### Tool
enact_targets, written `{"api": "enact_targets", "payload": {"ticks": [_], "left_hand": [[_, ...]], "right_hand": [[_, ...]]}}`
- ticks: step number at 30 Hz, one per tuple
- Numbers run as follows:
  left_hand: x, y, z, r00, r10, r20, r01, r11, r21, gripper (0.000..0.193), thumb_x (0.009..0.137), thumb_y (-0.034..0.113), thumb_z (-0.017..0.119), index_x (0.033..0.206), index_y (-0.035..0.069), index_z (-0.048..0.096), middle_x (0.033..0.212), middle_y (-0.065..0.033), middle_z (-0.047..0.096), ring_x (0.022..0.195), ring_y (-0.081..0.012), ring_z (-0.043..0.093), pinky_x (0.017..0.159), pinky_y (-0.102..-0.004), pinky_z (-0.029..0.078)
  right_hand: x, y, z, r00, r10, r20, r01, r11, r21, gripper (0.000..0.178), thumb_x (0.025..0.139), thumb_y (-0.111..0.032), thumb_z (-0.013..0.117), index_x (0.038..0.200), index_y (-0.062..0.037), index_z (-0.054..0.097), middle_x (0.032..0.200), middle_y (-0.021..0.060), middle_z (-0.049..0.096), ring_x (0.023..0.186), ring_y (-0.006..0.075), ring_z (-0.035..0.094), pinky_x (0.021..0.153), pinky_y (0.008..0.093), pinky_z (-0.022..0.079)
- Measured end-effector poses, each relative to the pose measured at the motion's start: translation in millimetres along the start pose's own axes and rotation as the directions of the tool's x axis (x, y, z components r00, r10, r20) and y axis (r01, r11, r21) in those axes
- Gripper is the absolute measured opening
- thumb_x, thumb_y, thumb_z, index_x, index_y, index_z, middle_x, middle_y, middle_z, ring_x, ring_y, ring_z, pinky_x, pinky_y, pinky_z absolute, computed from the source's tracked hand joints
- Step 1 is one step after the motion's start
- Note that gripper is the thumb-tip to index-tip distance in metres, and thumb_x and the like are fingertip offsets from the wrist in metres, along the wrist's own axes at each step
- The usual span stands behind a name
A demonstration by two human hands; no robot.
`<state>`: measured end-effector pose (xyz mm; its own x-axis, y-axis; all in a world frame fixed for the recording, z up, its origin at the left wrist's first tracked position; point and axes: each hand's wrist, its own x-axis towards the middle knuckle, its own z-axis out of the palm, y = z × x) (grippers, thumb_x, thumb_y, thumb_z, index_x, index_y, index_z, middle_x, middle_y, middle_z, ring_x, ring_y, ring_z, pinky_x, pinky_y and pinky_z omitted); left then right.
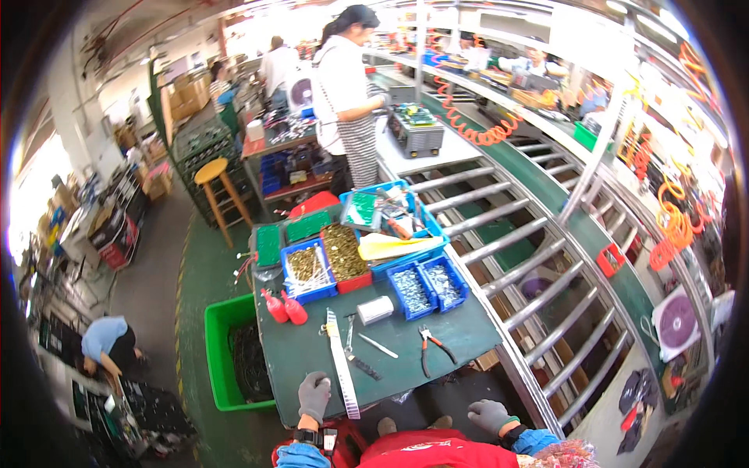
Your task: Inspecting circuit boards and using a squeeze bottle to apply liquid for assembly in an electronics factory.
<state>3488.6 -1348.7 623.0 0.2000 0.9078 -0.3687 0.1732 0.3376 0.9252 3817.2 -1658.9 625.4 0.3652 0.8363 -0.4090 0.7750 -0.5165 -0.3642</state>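
My left hand (314, 396), in a grey glove, is at the near left of the green-topped table (300, 351), its fingers curled with nothing visible in them. Off the near edge is my right hand (489, 416), also gloved, its fingers loosely apart and holding nothing. Close to my left hand lies a long white strip (340, 366) with marks along it. Right of that are a small metal wrench (349, 334), a short dark strip (365, 367) and a white pen-like stick (378, 345). Cutting pliers (426, 335) with orange-and-black handles lie nearer my right hand.
Two red bottles (295, 310), a white box (375, 310), and blue bins (421, 313) of small metal parts stand farther back. A green tub (218, 359) sits left of the table. A roller conveyor (530, 269) runs along the right. A co-worker (343, 86) stands beyond.
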Motion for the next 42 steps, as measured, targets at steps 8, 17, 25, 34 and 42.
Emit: {"api": "enact_targets", "payload": {"ticks": [8, 17, 25, 34, 42], "left_hand": [[-13.7, 52.9, 102.0, 0.926, 0.262, 0.271, -0.369, 0.779, 0.507, 0.035, 0.082, 0.024, 0.065, 0.108, 0.0, 0.064, 0.095, -0.0153, 0.069, 0.086, -0.0235, 0.067, 0.076, -0.0333, 0.052], [-34.1, 58.2, 244.4, 0.923, -0.083, 0.377, -0.33, 0.337, 0.882, 0.056, 0.079, 0.041, 0.066, 0.111, -0.004, 0.055, 0.106, -0.0272, 0.063, 0.103, -0.0376, 0.062, 0.087, -0.0444, 0.049], [-21.9, 47.4, 262.5, 0.974, -0.172, 0.146, -0.047, 0.476, 0.878, 0.045, 0.075, 0.024, 0.062, 0.111, -0.003, 0.056, 0.102, -0.0263, 0.065, 0.1, -0.0401, 0.062, 0.084, -0.0456, 0.05], [-26.9, 41.8, 234.4, 0.995, 0.08, 0.065, -0.102, 0.661, 0.744, 0.038, 0.079, 0.028, 0.062, 0.108, 0.003, 0.06, 0.104, -0.0233, 0.065, 0.101, -0.0378, 0.061, 0.087, -0.0434, 0.048], [-12.7, 38.8, 217.5, 0.972, 0.173, 0.158, -0.219, 0.438, 0.872, 0.051, 0.082, 0.023, 0.056, 0.131, 0.01, 0.049, 0.14, -0.0144, 0.044, 0.118, -0.0355, 0.053, 0.099, -0.042, 0.044]], "right_hand": [[-75.2, 75.4, 47.0, 0.931, 0.333, 0.151, -0.349, 0.932, 0.099, 0.038, 0.081, -0.041, 0.055, 0.102, -0.012, 0.07, 0.099, 0.0149, 0.069, 0.095, 0.0336, 0.064, 0.085, 0.0438, 0.05], [-103.9, 135.1, 56.0, 0.924, 0.375, 0.078, -0.379, 0.864, 0.333, 0.036, 0.08, -0.038, 0.059, 0.103, -0.0127, 0.071, 0.099, 0.0141, 0.069, 0.096, 0.0327, 0.065, 0.088, 0.0419, 0.05], [-96.4, 200.4, 78.0, 0.928, 0.342, 0.148, -0.364, 0.747, 0.556, 0.045, 0.086, -0.031, 0.064, 0.119, -0.0007, 0.061, 0.117, 0.0171, 0.064, 0.108, 0.0307, 0.06, 0.095, 0.0371, 0.045], [-69.1, 181.9, 18.2, 0.966, 0.244, 0.086, -0.258, 0.912, 0.318, 0.036, 0.081, -0.035, 0.063, 0.104, -0.0089, 0.07, 0.102, 0.0163, 0.068, 0.099, 0.032, 0.065, 0.09, 0.0388, 0.049], [-51.7, 162.4, -20.5, 0.995, 0.037, -0.093, -0.013, 0.969, 0.245, 0.033, 0.081, -0.03, 0.054, 0.096, -0.0063, 0.07, 0.095, 0.0191, 0.068, 0.092, 0.0377, 0.063, 0.086, 0.0435, 0.049]]}}
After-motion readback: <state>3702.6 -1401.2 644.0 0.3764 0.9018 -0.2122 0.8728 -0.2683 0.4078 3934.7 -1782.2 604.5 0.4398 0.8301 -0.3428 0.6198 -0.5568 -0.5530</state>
